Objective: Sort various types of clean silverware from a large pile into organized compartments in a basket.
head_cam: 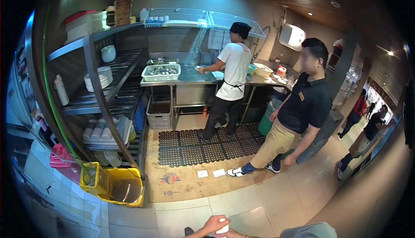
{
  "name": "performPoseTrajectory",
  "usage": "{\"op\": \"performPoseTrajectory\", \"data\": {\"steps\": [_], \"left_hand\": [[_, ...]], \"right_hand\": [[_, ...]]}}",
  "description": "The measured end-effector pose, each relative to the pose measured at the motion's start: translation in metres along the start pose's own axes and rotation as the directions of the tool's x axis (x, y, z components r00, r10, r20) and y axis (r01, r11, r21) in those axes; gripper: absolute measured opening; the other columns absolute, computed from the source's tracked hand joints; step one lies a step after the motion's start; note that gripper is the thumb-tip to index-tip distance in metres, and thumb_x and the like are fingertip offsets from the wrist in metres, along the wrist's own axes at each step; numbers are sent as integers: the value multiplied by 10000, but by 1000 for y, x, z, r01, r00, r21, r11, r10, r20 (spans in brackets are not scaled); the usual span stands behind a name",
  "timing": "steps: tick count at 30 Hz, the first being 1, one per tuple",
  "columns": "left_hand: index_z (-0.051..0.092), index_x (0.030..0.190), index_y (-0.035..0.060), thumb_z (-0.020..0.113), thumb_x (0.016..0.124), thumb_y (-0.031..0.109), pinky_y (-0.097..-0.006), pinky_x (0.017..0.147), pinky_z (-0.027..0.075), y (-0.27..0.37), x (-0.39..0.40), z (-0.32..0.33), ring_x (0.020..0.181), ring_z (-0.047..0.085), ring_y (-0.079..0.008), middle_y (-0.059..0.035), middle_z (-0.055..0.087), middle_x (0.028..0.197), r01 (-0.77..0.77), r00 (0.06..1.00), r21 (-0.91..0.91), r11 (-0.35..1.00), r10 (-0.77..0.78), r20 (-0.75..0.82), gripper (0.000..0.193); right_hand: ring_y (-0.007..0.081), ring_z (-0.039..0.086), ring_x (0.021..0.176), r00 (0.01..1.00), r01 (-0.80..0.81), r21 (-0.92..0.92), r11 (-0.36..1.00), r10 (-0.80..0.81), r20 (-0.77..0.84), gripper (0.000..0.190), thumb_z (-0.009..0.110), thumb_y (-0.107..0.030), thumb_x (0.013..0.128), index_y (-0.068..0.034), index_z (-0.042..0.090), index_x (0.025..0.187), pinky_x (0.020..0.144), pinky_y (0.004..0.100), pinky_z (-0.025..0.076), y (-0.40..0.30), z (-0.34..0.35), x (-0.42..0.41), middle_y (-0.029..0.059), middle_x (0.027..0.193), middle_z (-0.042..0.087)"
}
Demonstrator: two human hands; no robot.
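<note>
At the bottom edge of the head view, my left hand (214, 222) curls around the upper part of a small white object (222, 227). My right hand (231, 233) grips the same object from below and the right, partly cut off by the frame. What the object is cannot be told, as fingers cover much of it. Pale floor tiles (181, 217) lie just beyond my hands. Farther ahead, a flattened cardboard sheet (184, 186) on the floor carries two white paper cards (202, 173).
A yellow mop bucket (126, 202) with dark water stands left, beside a metal rack (94, 72) of dishes. One person (233, 69) works at a steel sink counter (194, 75), on a black rubber mat (191, 147). Another person (308, 105) stands at right near a green bin (267, 118).
</note>
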State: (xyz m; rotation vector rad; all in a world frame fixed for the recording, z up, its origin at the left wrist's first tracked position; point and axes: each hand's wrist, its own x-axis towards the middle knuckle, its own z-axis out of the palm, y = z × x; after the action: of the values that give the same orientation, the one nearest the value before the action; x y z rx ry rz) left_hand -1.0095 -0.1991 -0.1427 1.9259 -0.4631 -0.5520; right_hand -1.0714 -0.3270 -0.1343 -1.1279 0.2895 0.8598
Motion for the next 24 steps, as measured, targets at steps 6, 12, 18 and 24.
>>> {"op": "performPoseTrajectory", "data": {"steps": [6,12,18,24], "left_hand": [[706,831,92,635,805,443,-344,630,518,-20,-28,-66,642,660,-275,-167,639,649,114,978,-2,994,-112,-173,359],[710,790,70,658,785,418,-353,606,532,-32,-60,-124,628,670,-287,-156,650,639,218,907,26,976,-193,-373,351],[703,773,44,671,797,338,-331,549,496,-46,-75,-162,572,641,-194,-134,647,623,236,797,-54,970,-225,-561,297],[695,775,24,667,804,325,-327,531,479,-48,-47,-198,551,624,-168,-131,631,591,227,764,-43,973,-206,-612,304]], "right_hand": [[190,658,749,988,-98,-51,994,103,119,226,678,-153,849,-7,593,998,677,321,551,-17,56,52,82,845,647],[186,657,736,950,-190,-84,978,205,234,222,683,-155,845,-12,594,990,662,320,553,-25,103,81,77,838,646],[178,649,696,922,-145,-236,961,218,319,184,679,-125,838,-15,599,963,616,309,549,-40,129,127,65,803,638],[179,640,667,917,-98,-230,968,178,357,146,662,-66,824,-6,588,935,591,309,533,-75,133,162,74,767,631]]}}
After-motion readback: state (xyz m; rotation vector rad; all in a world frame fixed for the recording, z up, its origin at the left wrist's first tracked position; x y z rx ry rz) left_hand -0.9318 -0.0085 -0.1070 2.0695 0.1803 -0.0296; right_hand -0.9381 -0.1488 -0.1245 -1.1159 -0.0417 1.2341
